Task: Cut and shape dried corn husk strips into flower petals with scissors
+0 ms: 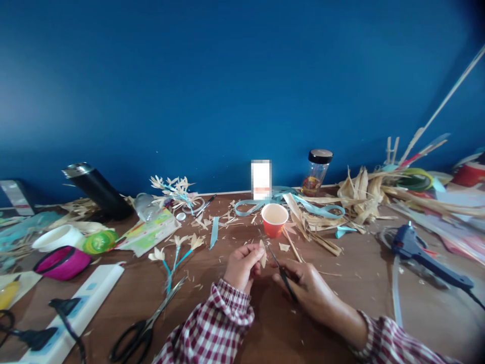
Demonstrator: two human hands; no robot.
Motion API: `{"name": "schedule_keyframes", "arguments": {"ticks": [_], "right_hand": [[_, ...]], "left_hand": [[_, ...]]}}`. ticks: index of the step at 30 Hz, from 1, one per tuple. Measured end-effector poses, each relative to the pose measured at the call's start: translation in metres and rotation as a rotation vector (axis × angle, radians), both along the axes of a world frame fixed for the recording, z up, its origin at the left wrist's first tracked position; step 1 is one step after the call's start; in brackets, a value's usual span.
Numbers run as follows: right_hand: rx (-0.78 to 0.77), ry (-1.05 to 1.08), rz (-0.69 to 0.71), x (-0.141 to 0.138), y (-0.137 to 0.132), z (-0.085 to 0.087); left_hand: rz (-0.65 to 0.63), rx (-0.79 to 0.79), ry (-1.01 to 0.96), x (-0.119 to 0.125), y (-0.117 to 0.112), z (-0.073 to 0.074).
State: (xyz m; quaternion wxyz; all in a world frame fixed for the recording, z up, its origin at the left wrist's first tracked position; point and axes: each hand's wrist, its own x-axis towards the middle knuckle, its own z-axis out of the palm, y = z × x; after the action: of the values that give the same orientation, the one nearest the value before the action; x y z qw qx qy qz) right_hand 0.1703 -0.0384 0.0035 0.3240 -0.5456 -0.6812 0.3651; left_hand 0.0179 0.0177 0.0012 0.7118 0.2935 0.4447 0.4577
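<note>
My left hand (242,265) is closed in a pinch on a small pale piece of dried husk (263,257), held upright between thumb and fingertips. Wrapped in my right hand (312,290) are black-handled scissors (285,278), their thin blades angled up and left, close beside the husk piece. Part of the handles is hidden by the fingers. Just beyond both hands stands an orange-red paper cup (274,228) with a pale inside. Left of my left hand lie husk flowers (178,245) on blue-wrapped stems, and a second pair of scissors (146,326) with black handles.
A white power strip (100,288) with black plugs lies at left, near a black bottle (99,189). A blue glue gun (424,255) rests at right. Dried husks (359,197), a lidded glass jar (317,172) and blue ribbon (322,210) line the wall side.
</note>
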Motion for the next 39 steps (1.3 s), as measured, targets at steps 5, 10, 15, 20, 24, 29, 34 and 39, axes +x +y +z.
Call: {"name": "schedule_keyframes", "arguments": {"ticks": [5,10,15,20,24,29,34,39], "right_hand": [[0.082,-0.134,-0.144,0.006,0.007,-0.011],[0.169,-0.249,-0.192,0.013,0.006,-0.008],[0.216,-0.423,-0.202,0.019,0.004,0.001],[0.254,-0.552,-0.147,0.023,0.003,0.005],[0.250,-0.580,-0.098,0.020,-0.002,0.007],[0.194,-0.599,-0.039,0.017,-0.006,0.015],[0.193,-0.500,-0.013,0.016,-0.006,0.017],[0.255,-0.469,-0.012,0.016,-0.004,0.007]], "left_hand": [[0.041,-0.044,-0.044,-0.001,0.001,0.002],[0.078,-0.033,-0.056,-0.002,0.001,0.003],[0.176,-0.018,-0.019,-0.010,0.009,0.009],[0.566,0.043,-0.018,-0.023,0.021,0.015],[0.677,0.123,0.010,-0.026,0.025,0.011],[0.700,0.263,0.146,-0.027,0.025,0.003],[0.707,0.360,0.305,-0.028,0.022,0.001],[0.716,0.425,0.352,-0.028,0.022,0.004]]}}
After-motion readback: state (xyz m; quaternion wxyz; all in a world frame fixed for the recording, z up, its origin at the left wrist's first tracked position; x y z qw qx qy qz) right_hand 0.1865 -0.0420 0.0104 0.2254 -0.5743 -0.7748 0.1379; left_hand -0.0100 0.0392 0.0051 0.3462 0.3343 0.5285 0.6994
